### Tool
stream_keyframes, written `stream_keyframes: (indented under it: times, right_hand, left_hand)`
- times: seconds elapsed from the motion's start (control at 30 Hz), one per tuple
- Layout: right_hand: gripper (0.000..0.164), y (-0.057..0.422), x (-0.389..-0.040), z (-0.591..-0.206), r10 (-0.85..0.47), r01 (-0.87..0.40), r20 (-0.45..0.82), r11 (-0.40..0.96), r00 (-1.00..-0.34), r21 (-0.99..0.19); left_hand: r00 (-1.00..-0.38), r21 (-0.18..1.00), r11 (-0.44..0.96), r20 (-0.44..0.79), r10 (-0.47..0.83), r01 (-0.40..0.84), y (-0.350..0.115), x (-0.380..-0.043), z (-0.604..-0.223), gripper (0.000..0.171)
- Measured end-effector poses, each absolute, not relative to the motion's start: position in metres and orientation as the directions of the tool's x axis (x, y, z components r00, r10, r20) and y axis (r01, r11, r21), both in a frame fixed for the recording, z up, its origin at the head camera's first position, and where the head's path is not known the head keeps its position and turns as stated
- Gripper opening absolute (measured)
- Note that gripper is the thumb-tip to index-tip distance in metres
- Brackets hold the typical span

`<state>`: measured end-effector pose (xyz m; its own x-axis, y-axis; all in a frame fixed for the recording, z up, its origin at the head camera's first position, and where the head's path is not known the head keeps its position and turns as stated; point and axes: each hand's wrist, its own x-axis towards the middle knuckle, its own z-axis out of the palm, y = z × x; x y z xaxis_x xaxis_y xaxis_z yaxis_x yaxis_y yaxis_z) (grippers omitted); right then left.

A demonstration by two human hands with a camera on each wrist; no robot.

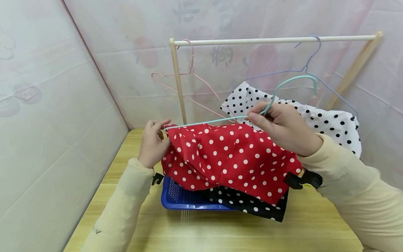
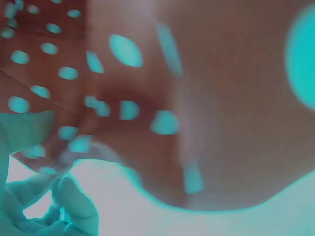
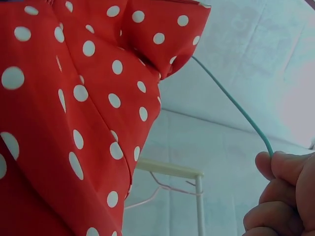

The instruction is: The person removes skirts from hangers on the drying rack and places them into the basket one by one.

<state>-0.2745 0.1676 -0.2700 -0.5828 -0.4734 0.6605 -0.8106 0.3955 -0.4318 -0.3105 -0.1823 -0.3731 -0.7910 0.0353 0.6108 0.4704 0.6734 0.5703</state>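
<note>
My right hand (image 1: 281,124) pinches a mint-green clothes hanger (image 1: 217,120) at the base of its hook, which curves up to the right. Along the hanger's left arm hangs a red garment with white dots (image 1: 233,154), draped in loose folds. My left hand (image 1: 153,143) is at the left end of the hanger, its thumb and fingers pinching the edge of the red garment. In the left wrist view the thumb (image 2: 29,130) lies over the dotted cloth, with the other fingers curled below it. The right wrist view has the hanger's arm (image 3: 236,103) running from the fingers into the cloth.
Beneath the red garment a blue basket (image 1: 201,206) stands on the wooden table (image 1: 145,227), with a black dotted cloth (image 1: 252,206) over its edge. Behind, a rack (image 1: 267,40) carries a pink hanger (image 1: 192,63) and a blue hanger (image 1: 310,64) with a white dotted garment (image 1: 333,127).
</note>
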Motion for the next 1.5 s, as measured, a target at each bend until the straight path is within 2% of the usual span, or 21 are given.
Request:
stream_keyframes:
  times: [0.1, 0.2, 0.37, 0.57, 0.83, 0.97, 1.07, 1.27, 1.5]
  right_hand:
    - [0.016, 0.169, -0.276, -0.271, -0.456, -0.804, 0.667, 0.409, -0.59, -0.432]
    - [0.018, 0.17, -0.277, -0.272, -0.444, -0.802, 0.673, 0.41, -0.592, -0.434]
    - [0.02, 0.169, -0.277, -0.274, -0.455, -0.801, 0.66, 0.374, -0.598, -0.468]
    - [0.023, 0.168, -0.277, -0.275, -0.463, -0.804, 0.658, 0.363, -0.594, -0.471]
    - [0.022, 0.165, -0.277, -0.275, -0.499, -0.847, 0.687, 0.36, -0.529, -0.39]
    - [0.023, 0.162, -0.276, -0.275, -0.521, -0.854, 0.68, 0.367, -0.516, -0.368]
    - [0.025, 0.161, -0.275, -0.275, -0.531, -0.853, 0.67, 0.363, -0.519, -0.374]
    - [0.022, 0.159, -0.277, -0.278, -0.546, -0.877, 0.687, 0.305, -0.48, -0.37]
    - [0.026, 0.153, -0.279, -0.282, -0.555, -0.888, 0.695, 0.246, -0.458, -0.389]
  left_hand:
    - [-0.695, 0.477, 0.658, 0.712, 0.099, 0.582, -0.179, -0.302, -0.365, 0.052]
    - [-0.62, 0.414, 0.593, 0.761, 0.19, 0.69, -0.177, -0.299, -0.361, 0.054]
    - [-0.579, 0.434, 0.471, 0.785, 0.22, 0.768, -0.175, -0.297, -0.361, 0.037]
    - [-0.546, 0.407, 0.477, 0.814, 0.198, 0.779, -0.167, -0.28, -0.345, 0.019]
    - [-0.564, 0.436, 0.459, 0.804, 0.187, 0.774, -0.178, -0.302, -0.364, 0.015]
    - [-0.593, 0.464, 0.448, 0.779, 0.203, 0.764, -0.18, -0.307, -0.369, 0.012]
    - [-0.623, 0.49, 0.447, 0.751, 0.22, 0.749, -0.18, -0.308, -0.37, 0.012]
    - [-0.685, 0.528, 0.484, 0.689, 0.237, 0.698, -0.177, -0.31, -0.37, 0.019]
    - [-0.801, 0.675, 0.445, 0.559, 0.214, 0.589, -0.172, -0.308, -0.368, 0.023]
